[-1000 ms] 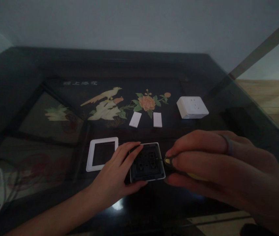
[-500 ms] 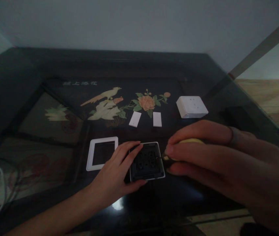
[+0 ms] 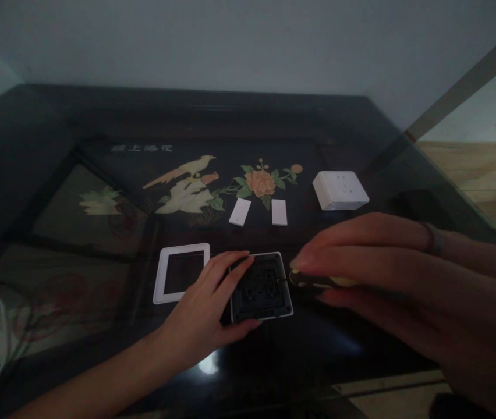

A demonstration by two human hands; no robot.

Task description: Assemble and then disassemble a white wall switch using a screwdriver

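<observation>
My left hand [image 3: 204, 302] is closed around a square wall switch panel [image 3: 265, 291], with fingers on its top edge and thumb on its lower edge. The panel lies on the dark table, a black recessed inside showing within a thin white rim. At its right side, my right hand [image 3: 396, 279] grips a screwdriver with a yellowish handle [image 3: 344, 281], held low and nearly level. The screwdriver's thin tip meets the panel's right edge. Fingers cover much of the handle. Partly behind my left hand lies a white square frame [image 3: 160, 279].
Two small white rectangular plates, a left one [image 3: 240, 212] and a right one [image 3: 279, 212], lie beyond the panel. A white block [image 3: 339, 189] with small marks on top stands farther right. A white cable [image 3: 6, 331] runs along the left. The glossy table [image 3: 213, 116] meets a wall behind.
My right hand has shifted slightly right along the screwdriver and its fingers have loosened and changed grip. The tip stays at the panel's edge. My left hand and the panel have not moved.
</observation>
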